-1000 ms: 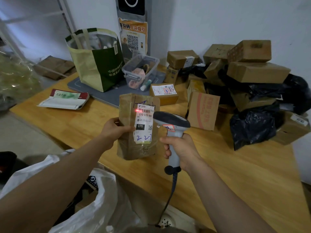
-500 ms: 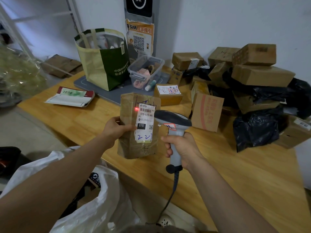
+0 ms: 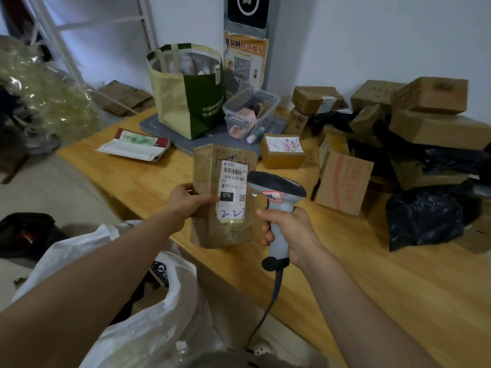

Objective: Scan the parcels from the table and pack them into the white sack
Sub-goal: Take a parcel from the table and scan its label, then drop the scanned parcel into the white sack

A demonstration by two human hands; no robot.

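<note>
My left hand (image 3: pixel 186 201) grips a flat brown parcel (image 3: pixel 210 232) by its left edge and holds it upright above the near table edge, white label facing me. My right hand (image 3: pixel 289 232) holds the grey handheld scanner (image 3: pixel 276 189) by its handle, the head just right of the label. The white sack (image 3: pixel 148 320) gapes open below my left arm, on the floor beside the table. More parcels are piled at the back right: brown boxes (image 3: pixel 435 128), a red-printed box (image 3: pixel 342 181), a small labelled box (image 3: pixel 283 152) and black bags (image 3: pixel 425 221).
A green and yellow tote bag (image 3: pixel 186 102) and a clear plastic bin (image 3: pixel 251 110) stand on a grey mat at the back of the wooden table (image 3: pixel 398 282). A white and red envelope (image 3: pixel 135 146) lies at the table's left. The scanner cable (image 3: pixel 271 301) hangs down.
The red scan light on the label has gone out. The parcel and scanner keep the same pose; the camera has tilted slightly.
</note>
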